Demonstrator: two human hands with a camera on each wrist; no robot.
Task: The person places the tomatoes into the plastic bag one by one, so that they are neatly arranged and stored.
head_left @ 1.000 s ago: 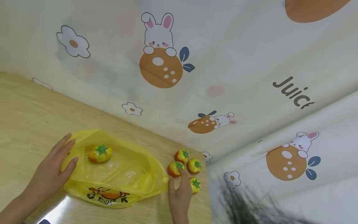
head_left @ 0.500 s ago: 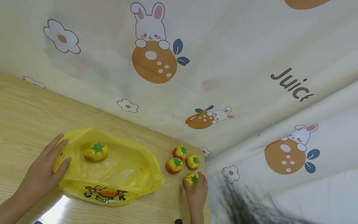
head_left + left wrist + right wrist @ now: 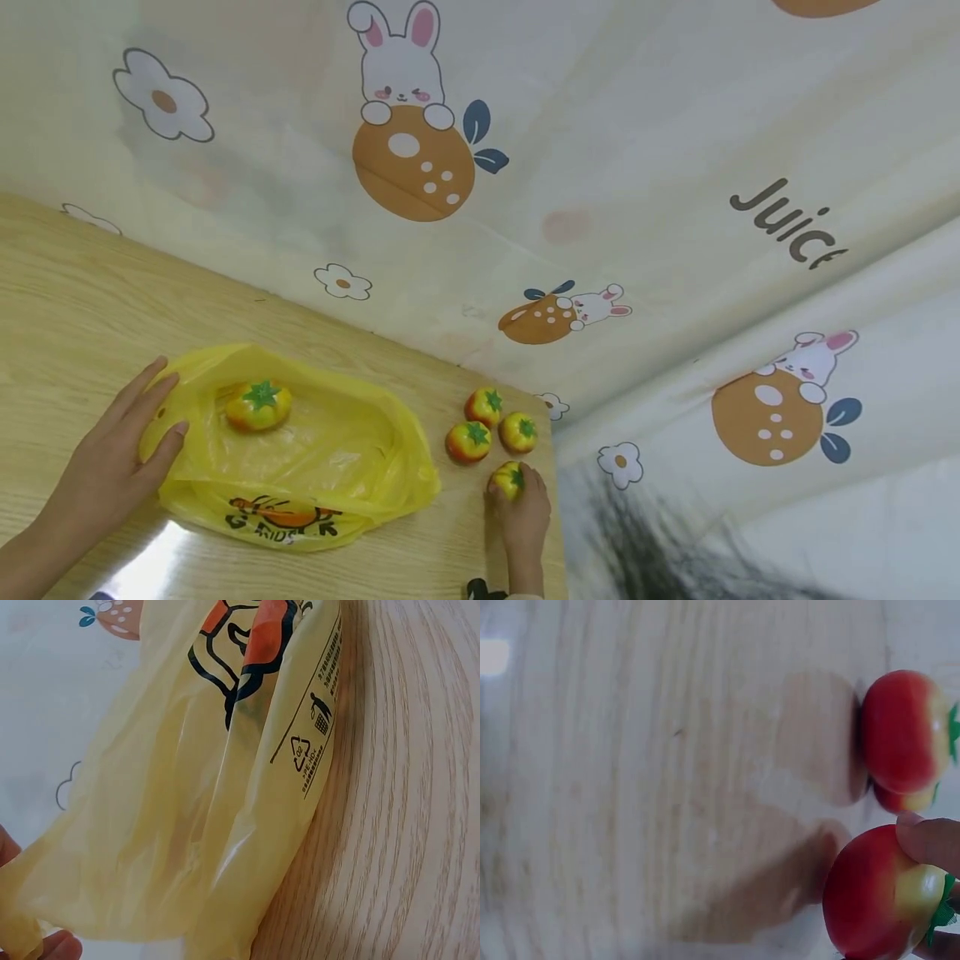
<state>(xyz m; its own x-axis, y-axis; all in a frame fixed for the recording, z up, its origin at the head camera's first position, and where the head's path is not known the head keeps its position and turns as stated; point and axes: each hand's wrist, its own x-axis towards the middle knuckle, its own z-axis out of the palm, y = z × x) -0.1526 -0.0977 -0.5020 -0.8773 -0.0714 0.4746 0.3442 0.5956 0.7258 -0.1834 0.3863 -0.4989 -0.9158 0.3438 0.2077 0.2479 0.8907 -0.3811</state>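
At the head view's lower left, we see the left hand [image 3: 112, 454], thumb spread well away from nearly straight fingers, touching the yellow bag [image 3: 337, 467], which holds one fruit [image 3: 258, 407]. Low, right of centre, our right hand [image 3: 524, 512] has fingers and thumb round a red-and-yellow fruit [image 3: 506, 479], near three more fruits [image 3: 468, 442] on the bench [image 3: 247, 327].

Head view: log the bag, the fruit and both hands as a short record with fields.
Container: yellow plastic bag, mouth open, on wooden table
Inside: one yellow-and-red fruit
Left hand: holds the bag's edge
Right hand: holds another fruit, right of the bag
Loose nearby: three more fruits, clustered
Backdrop: rabbit-print sheet
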